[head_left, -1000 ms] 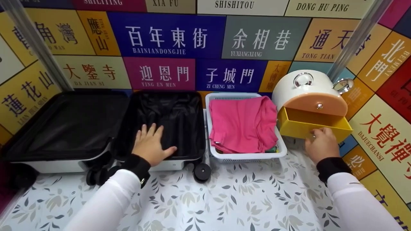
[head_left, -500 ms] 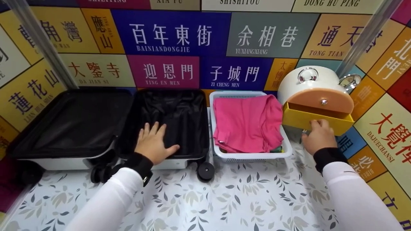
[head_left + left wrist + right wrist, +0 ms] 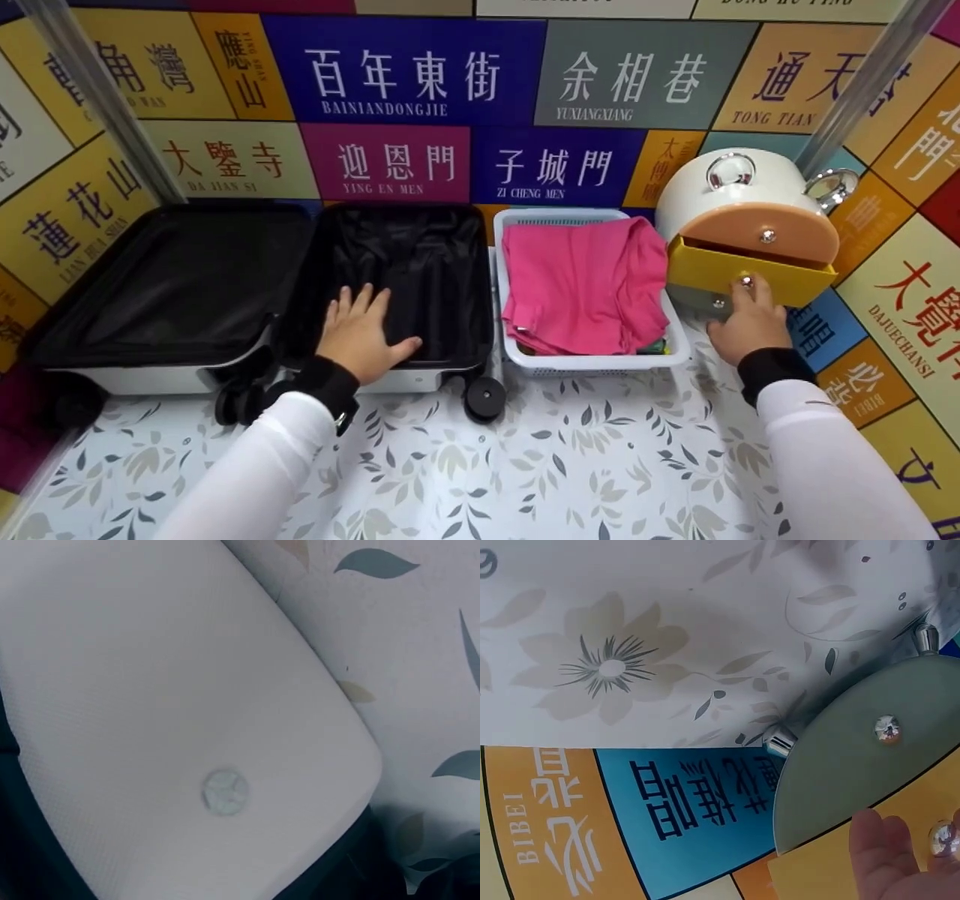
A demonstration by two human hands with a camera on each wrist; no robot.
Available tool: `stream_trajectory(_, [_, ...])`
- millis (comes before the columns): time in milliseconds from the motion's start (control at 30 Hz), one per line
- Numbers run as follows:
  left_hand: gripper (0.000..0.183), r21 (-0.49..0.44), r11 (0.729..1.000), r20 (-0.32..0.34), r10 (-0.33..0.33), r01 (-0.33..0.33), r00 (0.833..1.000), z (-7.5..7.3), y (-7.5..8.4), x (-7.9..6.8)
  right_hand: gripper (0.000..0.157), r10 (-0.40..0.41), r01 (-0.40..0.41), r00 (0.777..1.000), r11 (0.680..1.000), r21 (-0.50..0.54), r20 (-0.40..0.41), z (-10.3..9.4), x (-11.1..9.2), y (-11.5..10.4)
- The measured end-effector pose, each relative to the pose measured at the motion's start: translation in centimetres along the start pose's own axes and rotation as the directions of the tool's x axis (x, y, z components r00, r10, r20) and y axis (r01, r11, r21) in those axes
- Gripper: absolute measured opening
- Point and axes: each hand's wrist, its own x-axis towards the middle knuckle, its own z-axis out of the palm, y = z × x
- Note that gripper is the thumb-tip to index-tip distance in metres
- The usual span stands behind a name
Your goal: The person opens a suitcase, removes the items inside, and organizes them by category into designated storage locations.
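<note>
My left hand is spread flat, palm down, over the near side of the open suitcase's right half. The left wrist view shows only a pale panel with a round emblem, not the hand. My right hand touches the front of the yellow drawer, fingers extended beside its shiny knob. This drawer sticks out partway from a rounded white cabinet. Above it is an orange drawer front; below, a grey-green one with its own knob.
A white basket holding folded pink cloth stands between suitcase and cabinet. The suitcase's left half lies at the left, its black wheels facing me. A sign-covered wall rises behind the leaf-patterned table.
The yellow drawer has slid inward, leaving a narrower gap at its top. My right fingers have shifted from the knob to the drawer front beside it. My left hand stays over the suitcase.
</note>
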Motion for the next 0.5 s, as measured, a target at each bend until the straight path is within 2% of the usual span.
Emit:
stream_trajectory(233, [0.101, -0.013, 1.000, 0.004, -0.006, 0.006, 1.000, -0.02, 0.23, 0.03, 0.089, 0.014, -0.016, 0.995, 1.000, 0.019, 0.094, 0.32, -0.41, 0.31])
stream_trajectory(500, [0.102, -0.013, 1.000, -0.004, -0.006, 0.006, 1.000, 0.07, 0.23, 0.02, 0.089, 0.029, -0.028, 0.997, 1.000, -0.003, 0.072, 0.13, -0.08, -0.18])
